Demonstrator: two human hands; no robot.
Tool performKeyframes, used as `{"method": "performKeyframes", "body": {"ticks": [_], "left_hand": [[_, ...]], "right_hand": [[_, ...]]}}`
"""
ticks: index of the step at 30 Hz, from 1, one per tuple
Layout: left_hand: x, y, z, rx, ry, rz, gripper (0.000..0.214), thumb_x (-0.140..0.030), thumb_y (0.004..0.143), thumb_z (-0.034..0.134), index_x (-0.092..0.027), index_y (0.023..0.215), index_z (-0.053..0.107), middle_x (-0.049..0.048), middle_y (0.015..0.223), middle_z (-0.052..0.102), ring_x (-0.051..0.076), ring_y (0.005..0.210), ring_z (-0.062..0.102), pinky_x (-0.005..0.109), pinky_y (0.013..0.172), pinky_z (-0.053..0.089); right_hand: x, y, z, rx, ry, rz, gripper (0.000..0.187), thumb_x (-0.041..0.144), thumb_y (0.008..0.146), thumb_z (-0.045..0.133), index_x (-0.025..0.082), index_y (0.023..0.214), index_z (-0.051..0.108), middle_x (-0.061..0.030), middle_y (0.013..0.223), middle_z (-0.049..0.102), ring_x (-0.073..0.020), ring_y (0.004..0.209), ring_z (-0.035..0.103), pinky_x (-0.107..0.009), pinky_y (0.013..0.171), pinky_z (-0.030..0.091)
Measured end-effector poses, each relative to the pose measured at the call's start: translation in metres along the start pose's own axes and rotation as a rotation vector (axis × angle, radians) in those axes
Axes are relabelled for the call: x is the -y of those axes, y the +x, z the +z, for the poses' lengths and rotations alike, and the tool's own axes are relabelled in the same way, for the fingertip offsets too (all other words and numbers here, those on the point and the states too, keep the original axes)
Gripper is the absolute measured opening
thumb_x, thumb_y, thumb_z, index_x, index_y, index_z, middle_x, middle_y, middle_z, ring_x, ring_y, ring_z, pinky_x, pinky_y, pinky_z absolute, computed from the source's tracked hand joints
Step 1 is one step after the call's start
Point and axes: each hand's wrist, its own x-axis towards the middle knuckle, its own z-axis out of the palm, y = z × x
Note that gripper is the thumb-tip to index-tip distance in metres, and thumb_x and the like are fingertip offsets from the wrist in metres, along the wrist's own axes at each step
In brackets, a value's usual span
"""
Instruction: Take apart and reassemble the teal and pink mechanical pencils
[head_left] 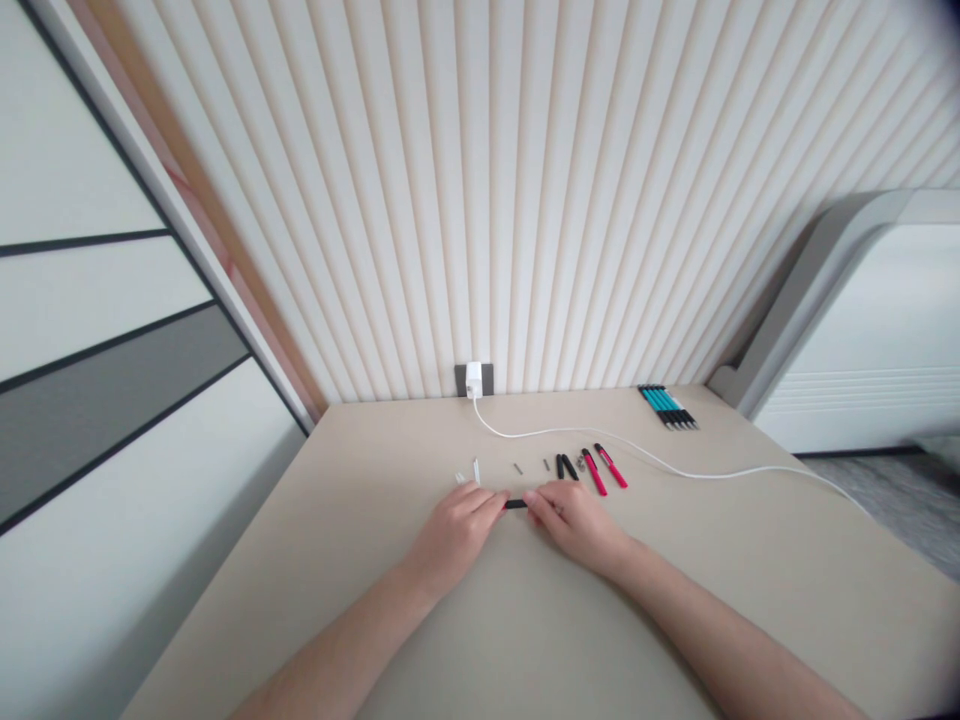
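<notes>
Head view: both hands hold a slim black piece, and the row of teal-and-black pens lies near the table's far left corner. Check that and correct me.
The corner is wrong: the head view shows the row of teal-and-black pens near the table's far right corner. The left hand and right hand do hold a slim black piece.

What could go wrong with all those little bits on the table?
The left hand and right hand hold a black piece, which might slip. A bump could scatter the small grey bits lying loose just beyond. The white cord crosses the table near the pink pieces, so a tug might knock them.
</notes>
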Motion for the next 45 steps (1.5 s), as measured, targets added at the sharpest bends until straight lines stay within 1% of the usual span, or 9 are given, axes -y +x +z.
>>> {"method": "performKeyframes", "body": {"ticks": [2,7,10,16,21,25,32,39,45], "left_hand": [[0.000,0.000,0.000,0.002,0.009,-0.007,0.019,-0.015,0.095,0.052,-0.014,0.110,0.063,0.0054,0.089,0.069,0.021,0.088,0.062,0.036,0.083,0.054],[0.002,0.000,0.000,-0.029,0.031,-0.054,0.019,-0.013,0.093,0.054,-0.014,0.110,0.062,0.0047,0.088,0.069,0.021,0.087,0.064,0.039,0.087,0.054],[0.001,0.001,0.000,-0.031,0.018,-0.051,0.019,-0.013,0.094,0.053,-0.015,0.110,0.062,0.0045,0.088,0.069,0.021,0.087,0.064,0.039,0.087,0.054],[-0.001,0.002,-0.002,-0.023,0.001,-0.040,0.019,-0.017,0.095,0.052,-0.017,0.111,0.062,0.0048,0.091,0.070,0.021,0.088,0.064,0.037,0.085,0.053],[-0.001,0.001,-0.002,0.007,0.005,-0.151,0.030,-0.021,0.096,0.050,-0.016,0.126,0.055,0.0084,0.099,0.068,0.022,0.092,0.064,0.038,0.086,0.054],[-0.002,0.002,-0.003,0.054,-0.004,-0.159,0.021,-0.018,0.098,0.044,-0.017,0.109,0.062,0.0062,0.092,0.064,0.020,0.087,0.062,0.034,0.080,0.053],[-0.001,0.005,-0.008,-0.037,0.084,-0.033,0.016,-0.023,0.098,0.049,-0.019,0.093,0.064,0.0032,0.084,0.064,0.019,0.081,0.058,0.034,0.075,0.047],[0.000,0.005,-0.008,-0.065,0.038,-0.094,0.010,-0.021,0.094,0.055,-0.020,0.096,0.065,0.0040,0.089,0.064,0.019,0.082,0.059,0.034,0.077,0.048],[0.009,0.003,-0.004,-0.114,-0.103,-0.194,0.010,-0.023,0.090,0.063,-0.020,0.099,0.065,0.0042,0.090,0.066,0.020,0.085,0.062,0.034,0.078,0.050]], "right_hand": [[-0.001,0.000,0.000,0.014,0.010,0.014,0.049,0.035,0.102,0.035,0.018,0.064,0.061,-0.0017,0.060,0.061,-0.0146,0.058,0.056,-0.027,0.062,0.040],[-0.002,0.000,-0.004,-0.068,0.057,-0.097,0.020,0.031,0.092,0.059,0.019,0.106,0.066,-0.0055,0.092,0.069,-0.0182,0.083,0.062,-0.029,0.078,0.046],[-0.004,0.000,-0.004,-0.088,0.037,-0.132,0.014,0.028,0.094,0.056,0.020,0.094,0.067,-0.0050,0.088,0.069,-0.0183,0.084,0.062,-0.030,0.079,0.045],[-0.003,-0.001,-0.003,-0.032,-0.055,-0.095,0.038,0.029,0.099,0.044,0.019,0.065,0.059,-0.0023,0.064,0.060,-0.0164,0.066,0.056,-0.029,0.067,0.042],[-0.008,0.001,-0.004,-0.114,-0.011,-0.112,0.022,0.031,0.097,0.050,0.020,0.087,0.067,-0.0048,0.083,0.069,-0.0194,0.080,0.061,-0.031,0.076,0.044],[-0.012,0.002,-0.006,-0.129,0.027,-0.151,0.018,0.029,0.097,0.052,0.021,0.103,0.067,-0.0059,0.096,0.071,-0.0199,0.091,0.062,-0.031,0.082,0.045],[-0.005,-0.002,-0.007,-0.013,-0.109,-0.103,0.042,0.030,0.101,0.038,0.018,0.065,0.057,-0.0021,0.061,0.056,-0.0154,0.060,0.052,-0.029,0.063,0.040],[-0.009,0.001,-0.008,-0.036,0.003,-0.169,0.025,0.032,0.099,0.045,0.019,0.099,0.067,-0.0070,0.090,0.069,-0.0192,0.083,0.061,-0.032,0.077,0.046],[-0.018,0.004,-0.014,-0.130,-0.087,-0.096,0.030,0.030,0.100,0.041,0.019,0.089,0.066,-0.0067,0.084,0.067,-0.0198,0.081,0.060,-0.032,0.075,0.045]]}}
